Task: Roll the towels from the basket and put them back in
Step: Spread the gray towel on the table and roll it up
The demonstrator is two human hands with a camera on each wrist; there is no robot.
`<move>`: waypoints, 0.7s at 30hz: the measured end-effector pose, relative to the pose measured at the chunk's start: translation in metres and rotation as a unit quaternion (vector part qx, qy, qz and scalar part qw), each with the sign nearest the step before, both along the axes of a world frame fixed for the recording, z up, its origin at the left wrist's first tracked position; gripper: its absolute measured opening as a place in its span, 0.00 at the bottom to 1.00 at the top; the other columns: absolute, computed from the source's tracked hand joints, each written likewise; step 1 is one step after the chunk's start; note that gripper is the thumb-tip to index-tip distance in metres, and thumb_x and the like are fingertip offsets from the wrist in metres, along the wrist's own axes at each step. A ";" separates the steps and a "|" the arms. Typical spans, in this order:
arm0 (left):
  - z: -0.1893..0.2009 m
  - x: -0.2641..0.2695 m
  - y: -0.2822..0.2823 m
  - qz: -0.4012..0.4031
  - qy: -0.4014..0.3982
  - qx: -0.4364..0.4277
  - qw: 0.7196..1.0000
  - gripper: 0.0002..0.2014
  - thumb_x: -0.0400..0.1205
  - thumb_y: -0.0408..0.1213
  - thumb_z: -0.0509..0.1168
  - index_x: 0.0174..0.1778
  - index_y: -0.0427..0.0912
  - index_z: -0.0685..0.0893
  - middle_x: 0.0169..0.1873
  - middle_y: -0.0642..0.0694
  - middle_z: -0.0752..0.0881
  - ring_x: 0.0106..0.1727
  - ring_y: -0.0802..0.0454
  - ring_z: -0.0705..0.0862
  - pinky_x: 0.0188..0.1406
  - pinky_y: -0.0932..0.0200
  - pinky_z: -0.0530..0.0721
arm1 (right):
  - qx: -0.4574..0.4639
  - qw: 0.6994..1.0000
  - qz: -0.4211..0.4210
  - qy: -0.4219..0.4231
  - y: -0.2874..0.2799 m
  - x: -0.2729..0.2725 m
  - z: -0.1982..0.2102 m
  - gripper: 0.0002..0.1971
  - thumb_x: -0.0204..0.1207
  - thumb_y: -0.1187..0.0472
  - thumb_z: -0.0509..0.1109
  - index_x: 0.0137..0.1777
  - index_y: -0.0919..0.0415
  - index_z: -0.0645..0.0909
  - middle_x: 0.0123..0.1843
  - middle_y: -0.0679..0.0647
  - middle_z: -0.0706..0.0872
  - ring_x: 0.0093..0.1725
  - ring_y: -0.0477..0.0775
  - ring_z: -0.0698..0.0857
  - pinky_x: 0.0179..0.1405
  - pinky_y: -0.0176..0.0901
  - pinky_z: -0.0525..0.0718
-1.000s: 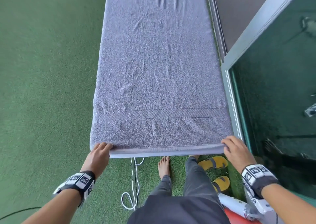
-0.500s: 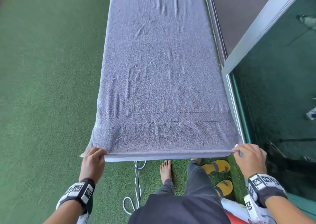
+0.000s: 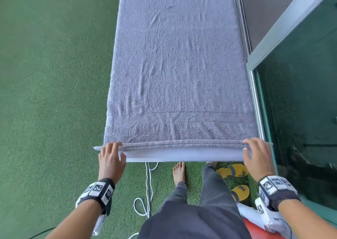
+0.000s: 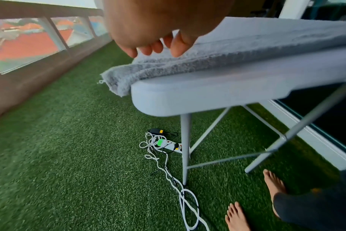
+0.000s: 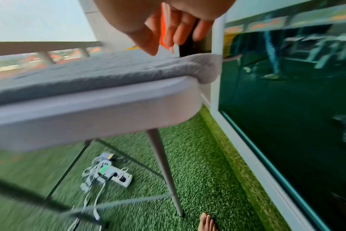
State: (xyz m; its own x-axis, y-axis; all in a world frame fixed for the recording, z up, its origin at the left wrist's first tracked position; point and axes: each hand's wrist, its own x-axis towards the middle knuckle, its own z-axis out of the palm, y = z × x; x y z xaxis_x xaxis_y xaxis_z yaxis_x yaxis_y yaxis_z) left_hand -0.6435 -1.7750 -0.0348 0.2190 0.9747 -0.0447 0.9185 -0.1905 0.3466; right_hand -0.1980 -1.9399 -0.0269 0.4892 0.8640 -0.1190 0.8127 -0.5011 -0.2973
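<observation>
A long grey towel (image 3: 178,65) lies spread flat along a narrow white table (image 3: 182,155). Its near hem is a thin folded ridge just back from the table's front edge. My left hand (image 3: 111,155) rests on the towel's near left corner with its fingers straight. My right hand (image 3: 257,155) lies at the near right corner in the same way. In the left wrist view the left hand (image 4: 152,45) hovers with relaxed fingers just over the towel (image 4: 188,62). The right hand (image 5: 168,36) hangs likewise above the towel (image 5: 89,73) in the right wrist view. No basket is in view.
A glass door and its frame (image 3: 300,111) run close along the table's right side. Under the table, a power strip with white cables (image 4: 168,145) lies on green artificial grass. Yellow sandals (image 3: 233,171) sit by my bare feet. A railing (image 4: 30,46) stands at the left.
Both hands were pinching the towel's near edge past the table's front. Now the edge lies on the table, a white strip shows before it, and the fingers have let go.
</observation>
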 end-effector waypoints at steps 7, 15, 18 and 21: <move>-0.004 -0.001 0.006 0.005 -0.042 0.017 0.999 0.15 0.69 0.19 0.74 0.49 0.35 0.84 0.44 0.41 0.85 0.46 0.45 0.78 0.50 0.53 0.75 | -0.013 0.999 0.019 0.031 0.003 0.004 -0.008 0.15 0.71 0.73 0.73 0.58 0.64 0.84 0.61 0.58 0.82 0.61 0.61 0.80 0.65 0.56 0.77; -0.003 -0.001 0.028 0.025 -0.038 0.020 0.999 0.15 0.69 0.12 0.68 0.43 0.35 0.89 0.38 0.40 0.88 0.38 0.47 0.76 0.38 0.53 0.77 | 0.016 0.999 -0.029 0.044 0.024 0.014 0.002 0.15 0.67 0.82 0.70 0.51 0.69 0.89 0.53 0.62 0.89 0.52 0.65 0.84 0.54 0.47 0.78; 0.001 -0.004 0.032 0.004 -0.038 0.023 0.999 0.15 0.69 0.12 0.69 0.41 0.35 0.90 0.36 0.40 0.89 0.36 0.43 0.82 0.37 0.51 0.78 | 0.027 0.999 -0.027 0.029 0.023 0.019 0.000 0.13 0.65 0.81 0.73 0.46 0.67 0.90 0.46 0.59 0.90 0.45 0.60 0.84 0.48 0.41 0.74; 0.000 -0.012 0.032 -0.053 -0.034 0.034 0.997 0.12 0.69 0.14 0.70 0.37 0.36 0.88 0.32 0.46 0.86 0.32 0.51 0.77 0.38 0.56 0.73 | 0.015 1.000 0.006 -0.017 0.015 0.025 -0.011 0.12 0.60 0.76 0.79 0.40 0.60 0.90 0.39 0.52 0.90 0.38 0.50 0.79 0.45 0.46 0.77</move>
